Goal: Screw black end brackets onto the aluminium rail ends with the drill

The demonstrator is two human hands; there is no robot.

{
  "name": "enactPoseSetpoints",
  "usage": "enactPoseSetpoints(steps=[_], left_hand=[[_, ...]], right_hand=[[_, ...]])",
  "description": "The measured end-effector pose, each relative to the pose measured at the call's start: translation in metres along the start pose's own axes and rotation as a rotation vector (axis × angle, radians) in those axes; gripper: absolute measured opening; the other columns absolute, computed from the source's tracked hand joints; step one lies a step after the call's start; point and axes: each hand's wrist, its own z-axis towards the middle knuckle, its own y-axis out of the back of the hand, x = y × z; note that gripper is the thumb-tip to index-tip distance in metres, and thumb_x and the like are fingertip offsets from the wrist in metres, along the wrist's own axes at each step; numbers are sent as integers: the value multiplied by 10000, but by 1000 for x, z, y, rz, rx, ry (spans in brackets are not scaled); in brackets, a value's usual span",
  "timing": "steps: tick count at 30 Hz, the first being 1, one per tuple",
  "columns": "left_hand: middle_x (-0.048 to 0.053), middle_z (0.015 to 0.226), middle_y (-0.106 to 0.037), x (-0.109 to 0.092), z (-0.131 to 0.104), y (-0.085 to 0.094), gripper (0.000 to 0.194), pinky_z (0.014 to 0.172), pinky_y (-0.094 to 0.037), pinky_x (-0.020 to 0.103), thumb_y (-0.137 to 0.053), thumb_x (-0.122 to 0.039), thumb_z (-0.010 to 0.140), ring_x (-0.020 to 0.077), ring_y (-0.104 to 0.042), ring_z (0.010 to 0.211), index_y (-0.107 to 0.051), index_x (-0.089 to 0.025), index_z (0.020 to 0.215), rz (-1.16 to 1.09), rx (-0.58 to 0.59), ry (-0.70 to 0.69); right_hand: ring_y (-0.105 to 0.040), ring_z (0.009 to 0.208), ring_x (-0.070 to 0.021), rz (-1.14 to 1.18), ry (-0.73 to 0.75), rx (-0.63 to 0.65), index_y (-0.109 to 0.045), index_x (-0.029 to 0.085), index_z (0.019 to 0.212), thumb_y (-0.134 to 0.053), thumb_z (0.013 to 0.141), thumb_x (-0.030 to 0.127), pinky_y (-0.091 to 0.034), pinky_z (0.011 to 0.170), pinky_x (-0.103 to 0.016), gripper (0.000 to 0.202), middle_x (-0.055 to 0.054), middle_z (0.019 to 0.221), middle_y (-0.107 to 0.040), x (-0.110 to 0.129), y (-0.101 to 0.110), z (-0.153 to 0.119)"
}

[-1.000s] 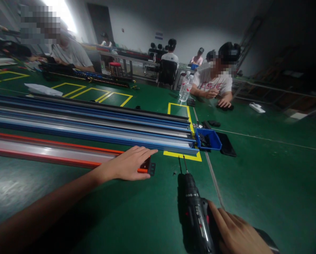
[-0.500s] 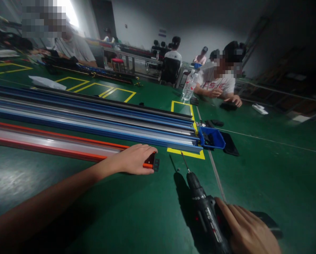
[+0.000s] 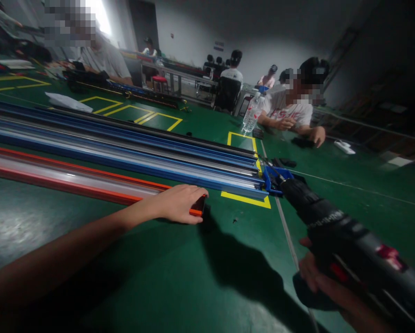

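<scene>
My left hand (image 3: 179, 203) is closed over the right end of a long red-orange profile rail (image 3: 71, 178) lying on the green table. A dark end piece at that end lies in shadow. In my right hand (image 3: 318, 277) is a black cordless drill (image 3: 335, 231), raised above the table and pointing up and to the left. Its bit reaches in front of the blue parts bin (image 3: 270, 178); whether it touches anything there I cannot tell. A tiny dark screw-like piece (image 3: 235, 220) lies on the table between my hands.
Several blue and black rails (image 3: 141, 159) lie side by side beyond the red one. A water bottle (image 3: 251, 113) stands near a co-worker (image 3: 290, 108) across the table. A white sheet (image 3: 68, 101) lies at the left, and a small white object (image 3: 344, 147) at the right.
My right hand has taken hold of the drill, lifted it off the table and swung its bit right toward the blue bin. My left hand stays on the red rail's end.
</scene>
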Motion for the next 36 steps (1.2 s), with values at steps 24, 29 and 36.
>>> enactPoseSetpoints(steps=[24,29,36], left_hand=[[105,1154,-699,0,-1,3,563,937,-513,409,-693,-546,830,296,-675,1060,-571,-197,1255,-9,47,57],[104,1164,-705,0,0,2,564,938,-512,401,-696,-533,825,291,-681,1060,-573,-196,1260,-9,32,53],[102,1199,-703,-3,-1,5,617,955,-517,401,-693,-549,841,291,-681,1091,-553,-192,1325,-25,29,54]], right_hand=[[-232,298,-52,857,-226,325,-546,215,985,-706,765,479,-379,375,-203,379,135,485,-337,-71,-29,55],[-439,378,-110,772,-272,284,-571,202,1023,-708,665,444,-462,462,-258,454,89,513,-441,-68,-25,56],[-213,285,-50,891,-313,393,-612,197,1022,-672,661,366,-400,367,-205,402,133,476,-360,-75,-20,55]])
